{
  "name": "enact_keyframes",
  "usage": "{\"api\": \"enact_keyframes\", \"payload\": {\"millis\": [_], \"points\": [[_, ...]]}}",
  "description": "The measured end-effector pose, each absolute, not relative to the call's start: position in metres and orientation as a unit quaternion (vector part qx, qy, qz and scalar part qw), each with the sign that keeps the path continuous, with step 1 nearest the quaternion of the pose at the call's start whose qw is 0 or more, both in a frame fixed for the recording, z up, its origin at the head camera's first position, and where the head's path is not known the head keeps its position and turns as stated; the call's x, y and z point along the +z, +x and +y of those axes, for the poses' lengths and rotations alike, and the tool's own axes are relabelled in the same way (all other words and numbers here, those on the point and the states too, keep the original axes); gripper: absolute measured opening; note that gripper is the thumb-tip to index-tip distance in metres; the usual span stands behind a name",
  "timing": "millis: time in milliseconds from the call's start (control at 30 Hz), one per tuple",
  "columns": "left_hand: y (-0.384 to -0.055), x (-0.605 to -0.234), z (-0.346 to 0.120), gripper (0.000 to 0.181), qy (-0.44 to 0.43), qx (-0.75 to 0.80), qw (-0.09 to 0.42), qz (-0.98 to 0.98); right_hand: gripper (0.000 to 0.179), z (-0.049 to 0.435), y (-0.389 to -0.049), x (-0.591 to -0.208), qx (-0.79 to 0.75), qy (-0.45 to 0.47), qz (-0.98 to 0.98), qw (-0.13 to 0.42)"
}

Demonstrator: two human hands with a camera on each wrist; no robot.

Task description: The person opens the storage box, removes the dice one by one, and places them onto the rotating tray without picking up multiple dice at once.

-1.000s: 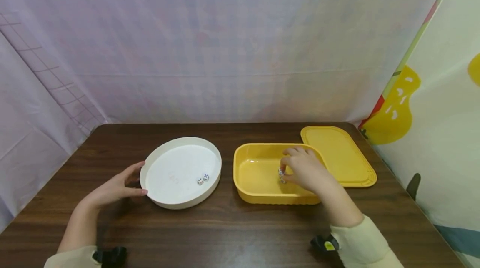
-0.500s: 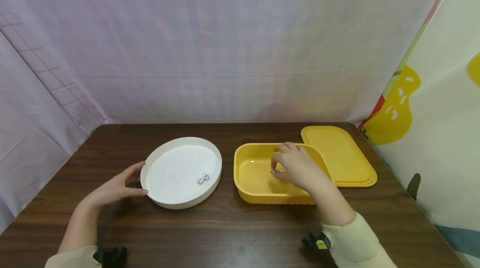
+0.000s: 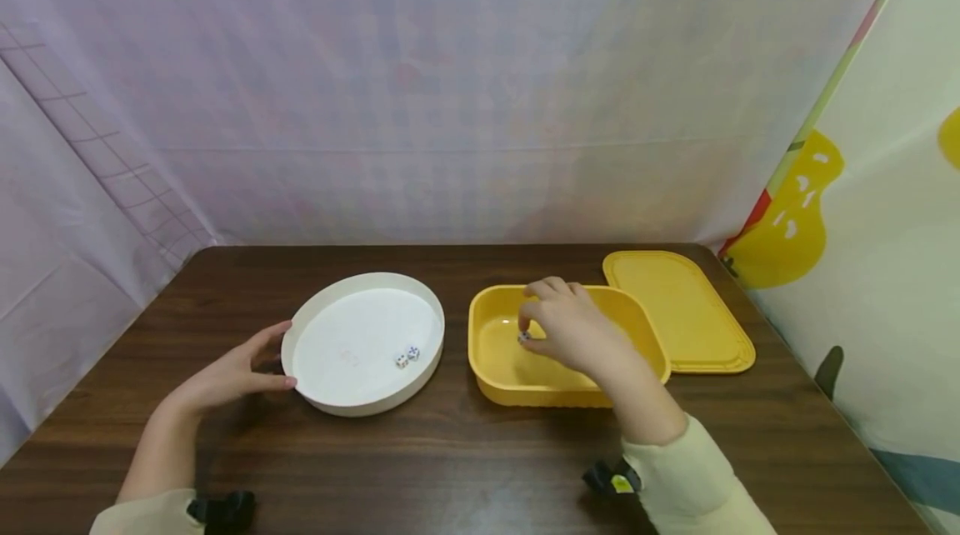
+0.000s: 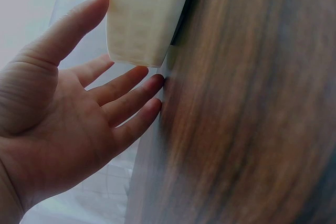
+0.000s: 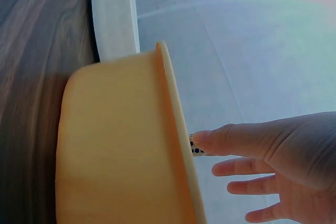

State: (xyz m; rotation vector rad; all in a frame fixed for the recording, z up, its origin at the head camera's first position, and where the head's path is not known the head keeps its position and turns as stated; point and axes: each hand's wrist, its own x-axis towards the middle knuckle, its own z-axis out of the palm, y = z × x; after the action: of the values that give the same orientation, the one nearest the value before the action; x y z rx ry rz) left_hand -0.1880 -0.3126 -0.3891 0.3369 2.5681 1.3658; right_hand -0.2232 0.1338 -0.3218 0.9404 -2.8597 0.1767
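My right hand pinches a white die with dark dots between thumb and forefinger, over the yellow rectangular box. In the right wrist view, the die shows just past the box's rim, under the thumb tip. My left hand rests with spread, nearly straight fingers against the left side of a round white tray. The left wrist view shows its thumb tip on the tray's wall and the other fingertips by its lower edge. Two dice lie together inside the tray, towards its right side.
A yellow lid lies flat on the brown wooden table, partly behind the box's right side. Pale curtains hang behind the table, and a printed cloth hangs on the right.
My right hand has moved left inside the box and risen slightly with a die in its fingertips. Other dice seen by it in the box are now hidden. The left hand stays put.
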Motion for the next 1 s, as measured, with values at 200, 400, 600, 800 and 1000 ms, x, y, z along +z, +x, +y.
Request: {"api": "enact_keyframes", "payload": {"millis": [200, 400, 600, 800, 1000], "points": [[-0.188, -0.389, -0.312, 0.092, 0.120, 0.463, 0.107, 0.872, 0.009, 0.123, -0.222, -0.322, 0.058, 0.327, -0.941, 0.067], [-0.188, -0.389, -0.312, 0.092, 0.112, 0.466, 0.108, 0.871, 0.009, 0.111, -0.220, -0.321, 0.066, 0.336, -0.937, 0.066], [-0.188, -0.389, -0.311, 0.092, 0.119, 0.466, 0.110, 0.870, 0.008, 0.102, -0.218, -0.319, 0.067, 0.338, -0.936, 0.067], [-0.189, -0.389, -0.312, 0.091, 0.121, 0.462, 0.104, 0.872, 0.007, 0.093, -0.218, -0.319, 0.064, 0.346, -0.933, 0.070], [-0.189, -0.389, -0.312, 0.091, 0.126, 0.463, 0.102, 0.872, 0.007, 0.084, -0.218, -0.320, 0.056, 0.352, -0.931, 0.072]]}}
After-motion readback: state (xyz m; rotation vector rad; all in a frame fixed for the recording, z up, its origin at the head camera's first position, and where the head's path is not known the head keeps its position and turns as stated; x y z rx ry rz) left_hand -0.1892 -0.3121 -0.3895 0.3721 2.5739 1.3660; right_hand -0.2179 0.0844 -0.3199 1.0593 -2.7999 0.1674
